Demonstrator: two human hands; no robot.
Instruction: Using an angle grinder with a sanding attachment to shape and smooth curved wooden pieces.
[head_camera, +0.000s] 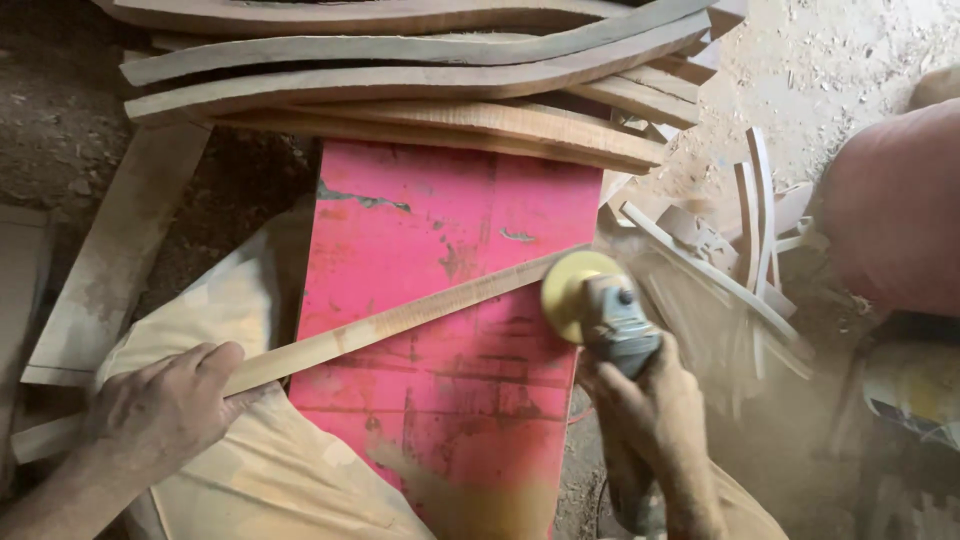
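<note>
Wooden strip (400, 318) – near end hidden under left hand (165, 410); grinder (615, 325) body – cut off at bottom edge.

Warm, soft daylight falls from the upper right, where the sawdust-covered floor (830, 70) is washed out almost to white. The left side and the lower right corner sink into dim brown shadow. A haze of dust softens the detail beyond the right edge of the pink surface (440, 230), and the spinning yellow disc (568, 292) is slightly blurred.
</note>
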